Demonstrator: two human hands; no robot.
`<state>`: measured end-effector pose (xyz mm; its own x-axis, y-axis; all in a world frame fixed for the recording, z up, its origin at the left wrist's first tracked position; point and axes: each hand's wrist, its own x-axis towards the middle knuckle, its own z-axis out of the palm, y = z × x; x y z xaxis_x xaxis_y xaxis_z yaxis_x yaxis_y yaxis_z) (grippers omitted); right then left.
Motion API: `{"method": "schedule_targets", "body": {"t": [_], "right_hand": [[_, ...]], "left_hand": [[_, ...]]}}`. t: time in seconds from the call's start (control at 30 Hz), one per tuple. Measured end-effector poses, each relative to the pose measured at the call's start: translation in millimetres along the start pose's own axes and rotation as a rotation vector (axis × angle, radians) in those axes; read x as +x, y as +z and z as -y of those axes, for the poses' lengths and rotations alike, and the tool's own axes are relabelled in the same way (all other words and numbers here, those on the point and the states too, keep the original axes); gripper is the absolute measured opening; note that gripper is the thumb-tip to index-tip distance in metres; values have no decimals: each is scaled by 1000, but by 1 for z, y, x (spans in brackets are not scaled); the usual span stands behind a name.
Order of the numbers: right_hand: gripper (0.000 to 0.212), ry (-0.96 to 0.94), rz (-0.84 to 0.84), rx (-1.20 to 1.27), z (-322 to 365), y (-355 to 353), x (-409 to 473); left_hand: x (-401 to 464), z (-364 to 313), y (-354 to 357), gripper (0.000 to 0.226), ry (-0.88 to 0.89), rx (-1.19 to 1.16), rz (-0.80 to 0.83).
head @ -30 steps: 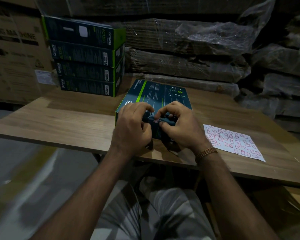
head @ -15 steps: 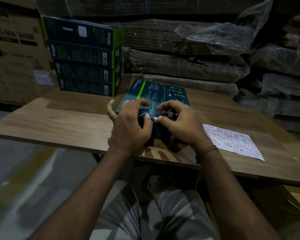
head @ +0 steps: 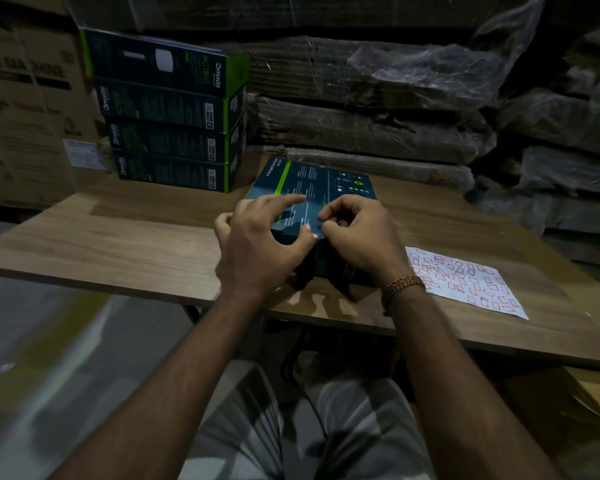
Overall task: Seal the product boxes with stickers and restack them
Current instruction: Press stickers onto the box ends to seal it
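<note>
Item 1: product box [head: 312, 188], dark with a green stripe, flat on the table [head: 125, 237] under both my hands. My left hand [head: 257, 244] lies spread over its near left corner, thumb at the near edge. My right hand [head: 357, 233] has fingers curled, tips pressing a small pink sticker [head: 315, 236] at that edge. Item 2: sticker sheet [head: 465, 282], just right of my right wrist. Item 3: stack of 4 boxes [head: 170, 116], beyond my left hand.
</note>
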<state>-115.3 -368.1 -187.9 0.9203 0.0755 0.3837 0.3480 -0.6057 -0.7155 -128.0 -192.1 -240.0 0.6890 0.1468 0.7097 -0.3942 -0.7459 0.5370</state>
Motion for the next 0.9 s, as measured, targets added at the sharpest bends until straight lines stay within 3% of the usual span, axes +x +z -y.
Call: {"method": "schedule_targets", "body": {"t": [0.13, 0.3, 0.6, 0.77, 0.9], "right_hand": [[10, 29, 51, 47, -4, 0, 3], [23, 10, 51, 8, -5, 1, 2], [11, 30, 58, 26, -2, -2, 1], [22, 18, 36, -22, -2, 3, 1], [17, 21, -17, -47, 2, 6, 0]], "left_hand": [[4, 5, 4, 43, -36, -50, -44], [5, 11, 8, 34, -77, -109, -56], [4, 11, 8, 32, -62, -96, -49], [3, 8, 6, 34, -62, -101, -41], [3, 7, 6, 34, -55, -101, -39]]}}
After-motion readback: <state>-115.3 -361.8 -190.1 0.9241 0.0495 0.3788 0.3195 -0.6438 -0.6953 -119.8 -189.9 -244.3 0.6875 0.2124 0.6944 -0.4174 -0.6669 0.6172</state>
